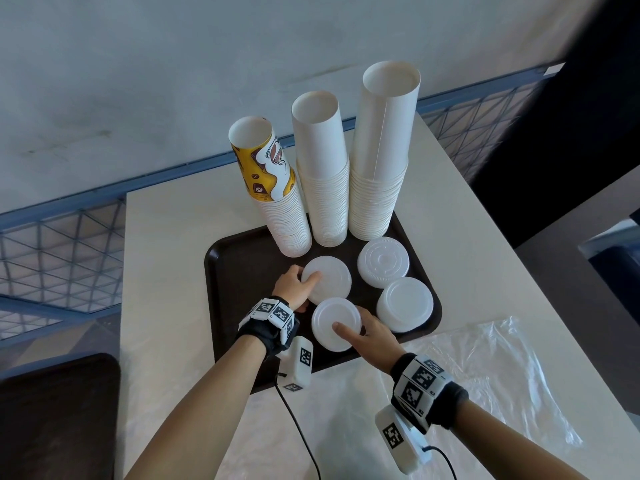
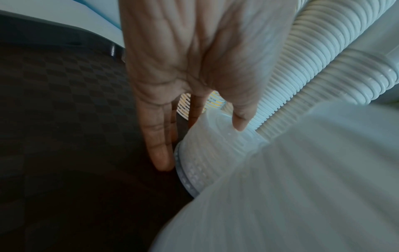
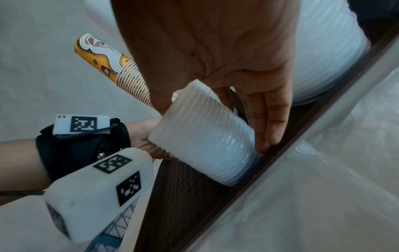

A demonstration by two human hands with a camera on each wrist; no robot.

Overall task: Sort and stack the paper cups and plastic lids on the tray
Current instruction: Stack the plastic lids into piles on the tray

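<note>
Cups stand stacked at the tray's (image 1: 221, 271) far edge; the left hand (image 1: 294, 284) grips one lid stack (image 1: 329, 284), the right hand (image 1: 372, 332) grips the nearer stack (image 1: 332, 320), apparently for squaring up or merging next.

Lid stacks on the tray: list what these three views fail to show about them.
- Head view: the near side of the left hand's lid stack is hidden by the left hand.
- Left wrist view: the nearest lid stack is blurred and cut off by the frame edge.
- Right wrist view: the right hand hides the top of its lid stack.
- Lid counts: ridges are too fine to count in any view.
</note>
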